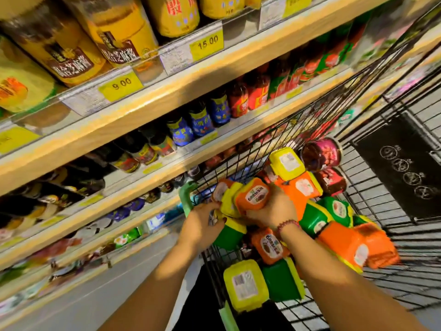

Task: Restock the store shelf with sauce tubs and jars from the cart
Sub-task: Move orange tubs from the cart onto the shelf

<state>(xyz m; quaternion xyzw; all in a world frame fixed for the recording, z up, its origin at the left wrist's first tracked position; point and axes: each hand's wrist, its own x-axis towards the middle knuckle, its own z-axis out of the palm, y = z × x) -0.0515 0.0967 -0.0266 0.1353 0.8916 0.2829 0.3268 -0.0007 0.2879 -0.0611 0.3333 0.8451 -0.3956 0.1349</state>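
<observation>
In the lower centre of the frame both hands are inside the black wire cart point(405, 240), w/ its green handle point(187, 197) just left of them. The right hand point(272, 209) grasps an orange rectangular plastic tub point(253, 194) w/ a white-and-brown label; the fingers are wrapped round its side, and a beaded bracelet point(288, 224) is on the wrist. The left hand point(202, 220) has its fingers curled on a yellow-lidded plastic tub point(229, 204), which touches the orange one at its left. The picture is blurred there, but it looks like a grip. Both tubs are above the pile, not on the shelf. Around and under the hands lie more tubs point(358, 247), orange, green and yellow-lidded, approx. a dozen, tilted in many directions. Two dark glass jars point(322, 154) lie at the far side of the pile, right of centre. The light wooden shelf point(167, 101) fills the left and upper part of the frame. It holds blue-labelled jars point(200, 120) at the centre and big yellow jars point(119, 39) at upper left. Its edge carries yellow price tags point(121, 86) reading 9.00 and 15.00.
</observation>
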